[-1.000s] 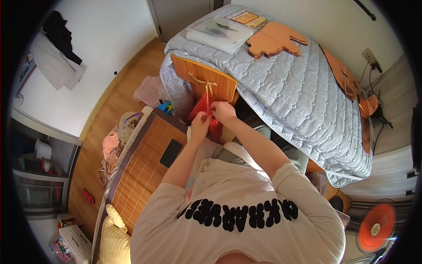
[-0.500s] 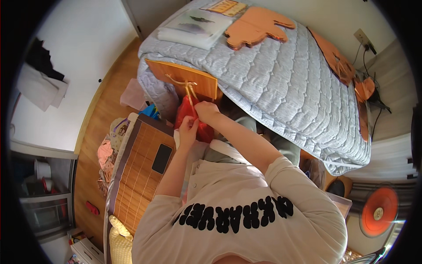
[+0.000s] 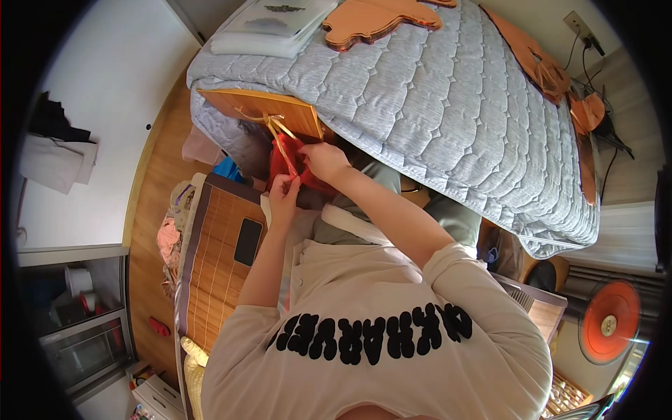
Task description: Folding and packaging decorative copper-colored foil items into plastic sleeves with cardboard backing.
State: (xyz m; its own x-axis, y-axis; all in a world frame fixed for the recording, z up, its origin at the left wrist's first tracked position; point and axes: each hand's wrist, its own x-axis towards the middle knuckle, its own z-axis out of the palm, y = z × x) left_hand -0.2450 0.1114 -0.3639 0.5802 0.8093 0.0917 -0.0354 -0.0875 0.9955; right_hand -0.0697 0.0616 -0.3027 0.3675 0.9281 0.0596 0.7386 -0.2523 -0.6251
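Observation:
A translucent red plastic bag (image 3: 282,158) hangs by tan straps (image 3: 278,129) in front of an upright wooden board (image 3: 294,112) at the side of the bed. My left hand (image 3: 283,199) pinches the bag's edge between thumb and fingers, on the side nearer to me. Just beyond it and to the right, my right hand (image 3: 326,163) is closed on the bag's upper edge. Part of the bag lies behind my right hand and wrist, so what is inside cannot be made out.
A quilted grey mattress (image 3: 434,126) carries stacked copper-coloured cutouts (image 3: 381,22) and clear plastic sheets (image 3: 273,28). To my left, a dark phone (image 3: 248,241) lies on a bamboo mat (image 3: 217,259). A round orange-red fan (image 3: 609,322) stands at the right. Black cables (image 3: 603,126) run along the wall.
My hands have drawn a little farther apart, and a strip of the red bag's edge now stretches up from my left fingers. The whole view has shifted slightly.

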